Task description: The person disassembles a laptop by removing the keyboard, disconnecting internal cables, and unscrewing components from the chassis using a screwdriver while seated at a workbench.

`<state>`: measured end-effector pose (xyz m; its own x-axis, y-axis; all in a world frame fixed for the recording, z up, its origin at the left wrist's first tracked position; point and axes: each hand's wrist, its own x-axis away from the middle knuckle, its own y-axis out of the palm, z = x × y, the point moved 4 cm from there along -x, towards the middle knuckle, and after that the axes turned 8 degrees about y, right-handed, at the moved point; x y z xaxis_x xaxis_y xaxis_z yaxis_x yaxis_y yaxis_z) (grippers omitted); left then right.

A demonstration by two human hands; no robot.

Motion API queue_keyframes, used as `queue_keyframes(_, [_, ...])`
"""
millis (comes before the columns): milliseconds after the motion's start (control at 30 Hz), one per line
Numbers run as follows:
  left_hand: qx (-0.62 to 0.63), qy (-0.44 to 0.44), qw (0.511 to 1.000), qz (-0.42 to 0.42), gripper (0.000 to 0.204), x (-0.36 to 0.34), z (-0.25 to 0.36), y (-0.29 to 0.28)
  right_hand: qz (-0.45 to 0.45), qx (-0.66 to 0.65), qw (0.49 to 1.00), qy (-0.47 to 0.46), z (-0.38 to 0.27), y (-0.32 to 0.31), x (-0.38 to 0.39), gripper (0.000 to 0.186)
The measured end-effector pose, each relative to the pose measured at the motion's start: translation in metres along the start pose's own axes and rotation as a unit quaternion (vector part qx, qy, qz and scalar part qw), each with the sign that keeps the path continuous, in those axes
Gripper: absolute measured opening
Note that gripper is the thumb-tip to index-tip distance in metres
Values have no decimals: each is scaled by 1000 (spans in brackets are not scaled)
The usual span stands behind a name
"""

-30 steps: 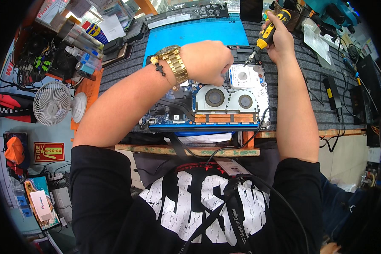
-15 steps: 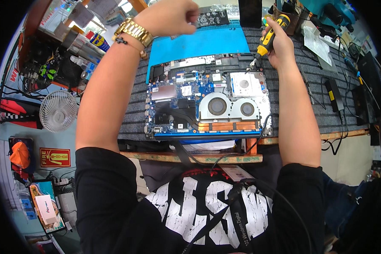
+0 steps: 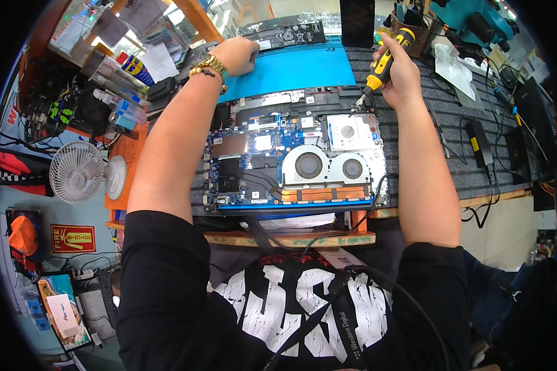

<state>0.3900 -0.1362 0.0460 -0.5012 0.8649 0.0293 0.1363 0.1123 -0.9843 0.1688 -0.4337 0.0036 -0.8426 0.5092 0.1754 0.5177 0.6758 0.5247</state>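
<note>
My right hand (image 3: 403, 79) grips a yellow and black screwdriver (image 3: 381, 69). Its shaft slants down to the upper right of an opened laptop base (image 3: 263, 162), the tip near a silver drive (image 3: 348, 132). Small shiny bits, too small to name, cluster around the shaft near its tip. My left hand (image 3: 237, 55) is over the far left part of a blue mat (image 3: 300, 69), its fingers curled downward and the fingertips hidden. In the laptop base I see a blue circuit board, two fans (image 3: 309, 166) and copper heat pipes (image 3: 325, 194).
A black battery pack (image 3: 297, 35) lies behind the blue mat. A dark upright block (image 3: 357, 23) stands at the back. A black cable (image 3: 377, 191) crosses the laptop's right front corner. A small white fan (image 3: 76, 172) is at left; a black adapter (image 3: 478, 141) lies at right.
My left hand has come down and left to the mat's far left area. The screwdriver stays in my right hand near the drive. The whole view has shifted slightly.
</note>
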Motion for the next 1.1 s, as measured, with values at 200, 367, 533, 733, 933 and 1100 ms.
queue_keyframes(200, [-57, 34, 994, 85, 20, 16, 12, -6, -10, -24, 1000, -6, 0, 2, 0, 28])
queue_keyframes(367, [97, 69, 983, 140, 28, 53, 66, -36, -38, -16, 999, -24, -1, 3, 0, 29])
queue_keyframes(533, [213, 152, 961, 87, 28, 88, 135, -44, -38, -18, 999, -19, 1, 4, 1, 29])
queue_keyframes(733, [237, 175, 952, 87, 27, 91, 158, -35, -43, -11, 999, -26, 0, 8, 5, 30])
queue_keyframes(933, [224, 149, 958, 97, 25, 89, 168, -32, -72, 56, 984, -152, -8, 30, 27, 30])
queue_keyframes(1100, [222, 129, 959, 117, 21, 94, 172, -30, -133, 135, 940, -283, -2, 62, 62, 24])
